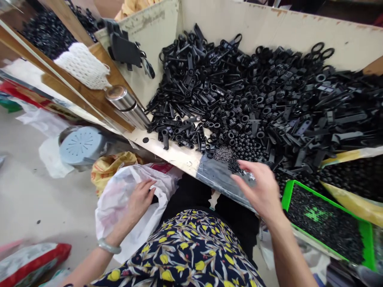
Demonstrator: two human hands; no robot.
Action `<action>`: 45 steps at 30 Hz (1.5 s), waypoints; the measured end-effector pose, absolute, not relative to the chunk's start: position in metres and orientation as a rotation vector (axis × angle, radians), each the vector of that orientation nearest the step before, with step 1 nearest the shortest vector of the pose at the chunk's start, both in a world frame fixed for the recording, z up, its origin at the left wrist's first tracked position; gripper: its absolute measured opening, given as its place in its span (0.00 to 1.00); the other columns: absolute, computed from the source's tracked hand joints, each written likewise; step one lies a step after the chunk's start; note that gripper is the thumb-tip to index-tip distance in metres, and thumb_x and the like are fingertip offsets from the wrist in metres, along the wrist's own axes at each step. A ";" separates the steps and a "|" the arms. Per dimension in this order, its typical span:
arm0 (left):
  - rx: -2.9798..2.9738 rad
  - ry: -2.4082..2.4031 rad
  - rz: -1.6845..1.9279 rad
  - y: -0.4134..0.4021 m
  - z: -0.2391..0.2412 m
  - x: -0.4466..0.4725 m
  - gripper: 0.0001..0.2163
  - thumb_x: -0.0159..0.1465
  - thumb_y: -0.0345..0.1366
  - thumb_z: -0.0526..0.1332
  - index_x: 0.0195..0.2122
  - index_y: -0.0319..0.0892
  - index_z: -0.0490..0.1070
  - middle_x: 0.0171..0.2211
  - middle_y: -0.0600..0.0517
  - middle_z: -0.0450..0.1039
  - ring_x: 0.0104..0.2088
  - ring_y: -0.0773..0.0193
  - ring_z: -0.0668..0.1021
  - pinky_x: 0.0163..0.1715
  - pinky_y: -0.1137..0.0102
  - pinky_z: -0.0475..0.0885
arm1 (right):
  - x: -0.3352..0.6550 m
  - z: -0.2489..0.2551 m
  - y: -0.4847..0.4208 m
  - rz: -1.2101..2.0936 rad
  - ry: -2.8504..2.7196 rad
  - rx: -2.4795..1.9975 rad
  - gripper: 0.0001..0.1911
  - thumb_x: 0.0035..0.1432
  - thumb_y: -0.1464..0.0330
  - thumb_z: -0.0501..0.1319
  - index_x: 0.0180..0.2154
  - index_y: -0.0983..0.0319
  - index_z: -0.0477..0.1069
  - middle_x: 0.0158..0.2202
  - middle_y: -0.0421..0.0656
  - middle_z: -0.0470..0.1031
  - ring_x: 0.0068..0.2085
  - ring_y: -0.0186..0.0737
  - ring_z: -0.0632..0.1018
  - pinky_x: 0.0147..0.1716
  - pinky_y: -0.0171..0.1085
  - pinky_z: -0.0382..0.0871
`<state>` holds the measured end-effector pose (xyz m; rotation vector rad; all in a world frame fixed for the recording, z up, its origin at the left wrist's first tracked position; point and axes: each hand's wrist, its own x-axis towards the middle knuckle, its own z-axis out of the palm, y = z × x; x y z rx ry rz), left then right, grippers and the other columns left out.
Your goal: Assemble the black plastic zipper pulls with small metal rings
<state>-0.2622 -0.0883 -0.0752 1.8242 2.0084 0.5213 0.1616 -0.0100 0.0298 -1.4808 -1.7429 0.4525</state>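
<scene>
My left hand (140, 201) is low at the left, over a white plastic bag (112, 191). Its fingers are loosely stretched, and a small dark patch beside them cannot be made out. Over the bench edge, my right hand (261, 187) has thumb and forefinger spread apart with nothing visible between them. Just beyond it lie small black balls (247, 145), a heap of tiny grey metal pieces (223, 153) and a few small silvery pieces (250, 175). Behind these rises a big pile of black plastic lever-like parts (206, 79), mixed with black rings (266, 111).
A steel flask (127, 105) leans by the wooden post at the left. To the right sits a green tray (289, 195) of small black pieces, beside a yellow-edged sack (353, 201). A blue plastic stool (80, 145) and a yellow bag (110, 167) are on the floor.
</scene>
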 end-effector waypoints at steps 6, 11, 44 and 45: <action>2.301 1.719 0.891 -0.012 -0.023 -0.170 0.10 0.72 0.36 0.61 0.50 0.48 0.79 0.49 0.47 0.81 0.54 0.51 0.78 0.57 0.53 0.64 | 0.096 0.017 0.070 0.121 -2.566 -1.562 0.26 0.66 0.56 0.66 0.59 0.61 0.70 0.52 0.53 0.76 0.52 0.57 0.72 0.48 0.49 0.62; 2.490 1.618 0.864 0.043 -0.005 -0.115 0.14 0.68 0.39 0.66 0.54 0.47 0.77 0.53 0.43 0.78 0.57 0.46 0.73 0.57 0.49 0.58 | 0.070 0.008 0.087 0.030 -2.648 -1.669 0.14 0.69 0.65 0.59 0.52 0.64 0.73 0.48 0.54 0.75 0.50 0.55 0.72 0.46 0.46 0.62; 2.492 1.629 0.766 0.051 0.008 -0.110 0.07 0.71 0.40 0.62 0.39 0.46 0.79 0.48 0.46 0.79 0.53 0.50 0.74 0.54 0.50 0.54 | 0.093 0.002 0.082 0.262 -2.283 -1.782 0.13 0.75 0.63 0.55 0.47 0.57 0.79 0.43 0.42 0.77 0.41 0.38 0.79 0.35 0.35 0.64; 2.490 1.651 0.778 0.057 0.008 -0.106 0.07 0.71 0.39 0.61 0.40 0.46 0.79 0.48 0.46 0.79 0.52 0.50 0.74 0.53 0.50 0.55 | 0.088 0.000 0.085 0.224 -2.301 -1.816 0.14 0.75 0.62 0.55 0.47 0.57 0.79 0.43 0.42 0.77 0.42 0.38 0.79 0.34 0.35 0.63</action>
